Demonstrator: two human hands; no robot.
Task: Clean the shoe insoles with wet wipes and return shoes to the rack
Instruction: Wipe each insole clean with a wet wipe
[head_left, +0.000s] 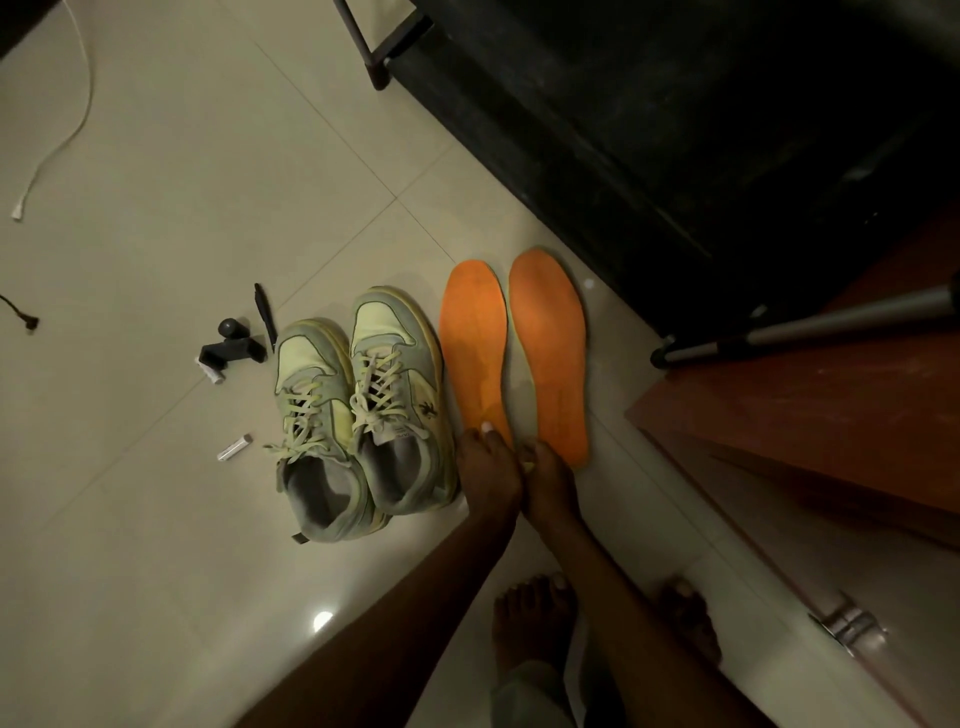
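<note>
Two orange insoles lie side by side on the tiled floor, the left insole (472, 343) and the right insole (550, 353). A pair of pale grey-green sneakers (358, 410) stands just left of them, laces loose. My left hand (488, 467) covers the heel end of the left insole with its fingers curled over it. My right hand (550, 478) is close beside it, fingers bent down into the gap between the two heels, where a pale sliver shows. What the right hand holds is hidden. No wet wipe can be made out.
A dark shoe rack (675, 130) fills the upper right. A wooden cabinet (831, 415) and a tripod leg (800, 332) are at the right. Small black parts (234, 348), a white tube (235, 448) and a white cable (62, 140) lie on the floor to the left. My bare feet (535, 623) are below.
</note>
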